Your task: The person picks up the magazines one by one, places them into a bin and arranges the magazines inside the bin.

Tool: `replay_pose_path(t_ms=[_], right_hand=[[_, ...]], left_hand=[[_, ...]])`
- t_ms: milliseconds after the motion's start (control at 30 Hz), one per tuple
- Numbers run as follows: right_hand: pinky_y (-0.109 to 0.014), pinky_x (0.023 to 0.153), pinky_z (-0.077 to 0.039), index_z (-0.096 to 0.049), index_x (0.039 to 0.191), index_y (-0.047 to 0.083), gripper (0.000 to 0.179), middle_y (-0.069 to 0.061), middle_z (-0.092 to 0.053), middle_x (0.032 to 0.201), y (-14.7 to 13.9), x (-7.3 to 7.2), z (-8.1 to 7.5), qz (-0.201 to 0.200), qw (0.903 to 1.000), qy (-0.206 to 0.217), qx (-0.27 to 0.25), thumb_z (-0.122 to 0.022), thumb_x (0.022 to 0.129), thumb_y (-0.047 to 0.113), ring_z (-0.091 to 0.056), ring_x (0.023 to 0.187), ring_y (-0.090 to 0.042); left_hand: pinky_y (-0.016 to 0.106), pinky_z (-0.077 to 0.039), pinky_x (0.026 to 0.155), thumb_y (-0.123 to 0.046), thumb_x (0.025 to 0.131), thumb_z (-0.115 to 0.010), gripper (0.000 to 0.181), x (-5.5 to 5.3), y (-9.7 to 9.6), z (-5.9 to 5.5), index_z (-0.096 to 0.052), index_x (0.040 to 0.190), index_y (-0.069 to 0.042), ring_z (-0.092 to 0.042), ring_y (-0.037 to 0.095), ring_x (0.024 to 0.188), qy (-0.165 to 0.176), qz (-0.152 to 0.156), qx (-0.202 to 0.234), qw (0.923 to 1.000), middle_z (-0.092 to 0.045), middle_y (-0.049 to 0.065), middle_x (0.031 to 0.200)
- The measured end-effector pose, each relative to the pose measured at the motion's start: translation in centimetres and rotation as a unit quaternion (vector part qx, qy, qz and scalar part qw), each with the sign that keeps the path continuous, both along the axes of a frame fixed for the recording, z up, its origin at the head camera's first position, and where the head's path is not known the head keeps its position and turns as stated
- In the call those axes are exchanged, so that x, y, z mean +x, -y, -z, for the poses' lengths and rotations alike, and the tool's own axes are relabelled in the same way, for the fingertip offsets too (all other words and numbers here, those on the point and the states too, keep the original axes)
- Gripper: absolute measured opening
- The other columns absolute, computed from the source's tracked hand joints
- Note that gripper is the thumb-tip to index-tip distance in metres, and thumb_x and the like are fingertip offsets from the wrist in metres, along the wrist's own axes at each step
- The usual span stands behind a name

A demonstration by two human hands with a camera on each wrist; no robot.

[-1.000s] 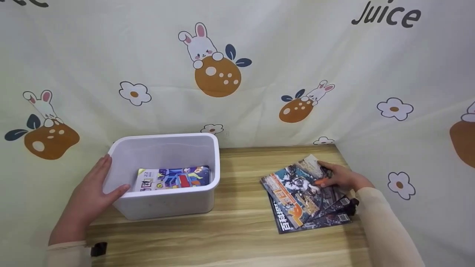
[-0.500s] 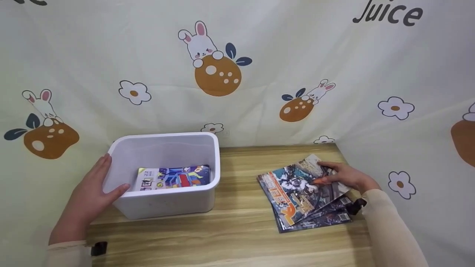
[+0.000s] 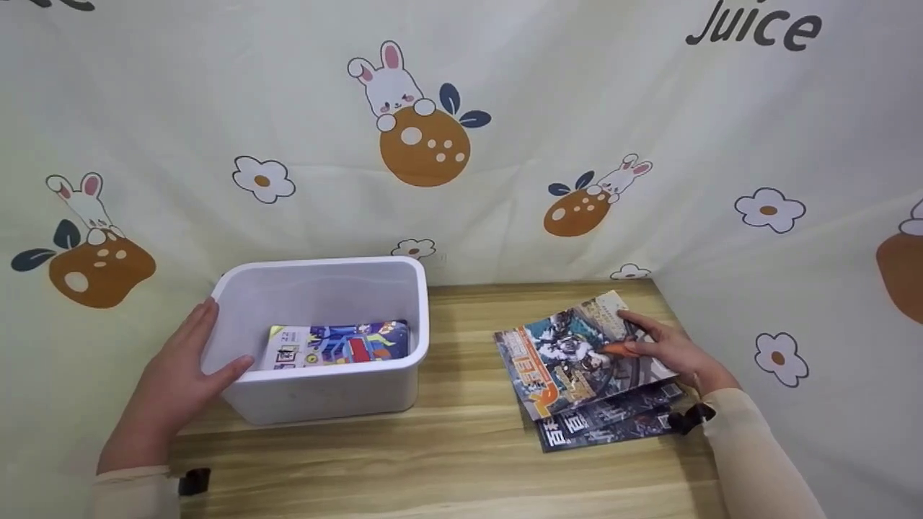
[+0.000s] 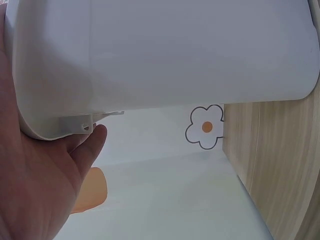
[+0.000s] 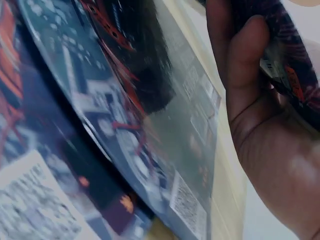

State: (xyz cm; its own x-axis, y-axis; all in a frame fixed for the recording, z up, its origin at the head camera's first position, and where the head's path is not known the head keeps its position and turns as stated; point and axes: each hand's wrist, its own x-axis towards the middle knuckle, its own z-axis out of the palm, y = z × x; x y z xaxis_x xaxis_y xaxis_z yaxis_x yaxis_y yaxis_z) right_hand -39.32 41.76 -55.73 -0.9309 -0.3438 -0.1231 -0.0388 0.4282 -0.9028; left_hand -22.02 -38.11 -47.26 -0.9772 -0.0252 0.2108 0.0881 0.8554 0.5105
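Note:
A white plastic bin stands at the left in the head view, with a colourful magazine lying flat inside it. My left hand grips the bin's left front corner, thumb over the front rim and fingers along the side. In the left wrist view its palm lies against the bin wall. At the right, my right hand pinches a magazine by its right edge. The right wrist view shows my thumb under that bent magazine. Beneath it, more dark magazines overlap in a fanned pile.
Both sit on a wood-grain table, with a stretch of tabletop between bin and pile. Behind and to the right hangs a pale curtain printed with rabbits, oranges and flowers, close to the table's back edge.
My right hand has drawn the top magazine up and slightly left off the pile, baring more of the covers below. The left hand and bin have stayed in place.

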Motion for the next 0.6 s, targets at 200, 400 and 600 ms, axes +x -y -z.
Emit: replay_pose_path(t_ms=[200,400,600], right_hand=[[-0.073,0.131,-0.008,-0.039,0.174,0.020,0.079,-0.020,-0.018,0.183,1.1,0.2,0.5,0.023,0.9997,-0.003,-0.012,-0.077,0.106,0.026,-0.010,0.167,-0.049],[-0.071,0.132,-0.010,-0.034,0.175,0.016,0.080,-0.022,-0.014,0.183,2.4,0.3,0.4,0.045,0.9977,-0.012,-0.049,-0.075,0.107,0.021,-0.017,0.164,-0.049],[-0.062,0.132,-0.013,-0.032,0.175,0.012,0.078,-0.021,-0.015,0.183,4.0,0.4,-0.2,0.069,0.9928,-0.025,-0.095,-0.072,0.108,0.013,-0.017,0.164,-0.042]], left_hand=[[0.090,-0.021,0.115,-0.064,0.100,-0.072,0.113,0.0,0.1,0.2,-0.012,0.178,-0.009,-0.014,0.056,0.165,0.000,-0.001,-0.002,1.0000,-0.010,0.024,0.183],[0.090,-0.022,0.114,-0.064,0.099,-0.073,0.114,0.0,0.0,0.3,-0.012,0.178,-0.009,-0.014,0.057,0.165,-0.003,-0.002,-0.003,1.0000,-0.011,0.024,0.183],[0.090,-0.022,0.116,-0.063,0.100,-0.072,0.112,0.0,0.1,0.1,-0.014,0.178,-0.007,-0.015,0.056,0.165,-0.008,0.000,-0.001,1.0000,-0.013,0.025,0.183]])
